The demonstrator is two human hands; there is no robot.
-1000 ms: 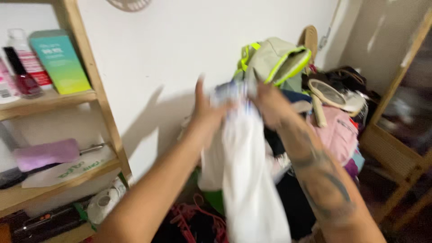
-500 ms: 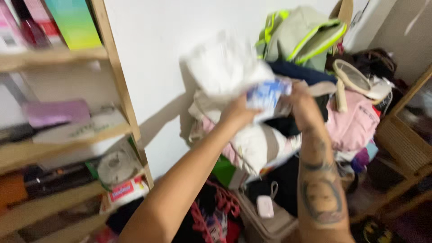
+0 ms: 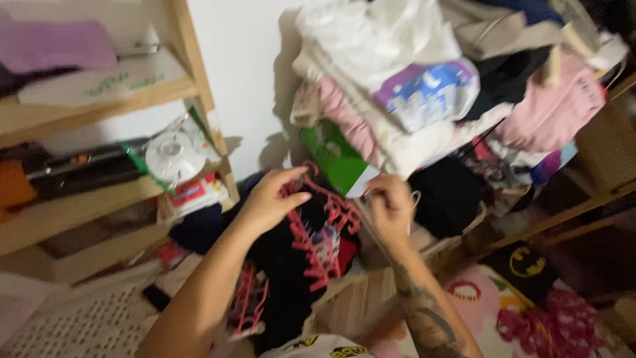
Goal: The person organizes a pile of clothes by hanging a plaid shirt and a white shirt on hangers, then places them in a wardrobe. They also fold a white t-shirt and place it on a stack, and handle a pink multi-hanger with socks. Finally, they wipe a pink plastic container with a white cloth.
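Observation:
My left hand (image 3: 270,199) rests on a bunch of red plastic clothes hangers (image 3: 317,232) lying over a black garment (image 3: 285,278), fingers curled on the top hanger. My right hand (image 3: 389,207) is just to the right of the hangers, fingers bent; whether it grips one is blurred. Above both hands rises a heap of folded clothes (image 3: 411,99) against the white wall, with a white top, a pink piece and a blue-and-white printed item (image 3: 429,93).
A wooden shelf unit (image 3: 99,192) stands on the left with a purple cloth, a round white object (image 3: 173,156) and packets. A green box (image 3: 334,159) leans under the heap. Printed fabrics (image 3: 530,298) lie at lower right beside another wooden frame (image 3: 596,192).
Both hands let go of the white garment, now on the heap, and dropped down to the red hangers. The view tilted downward.

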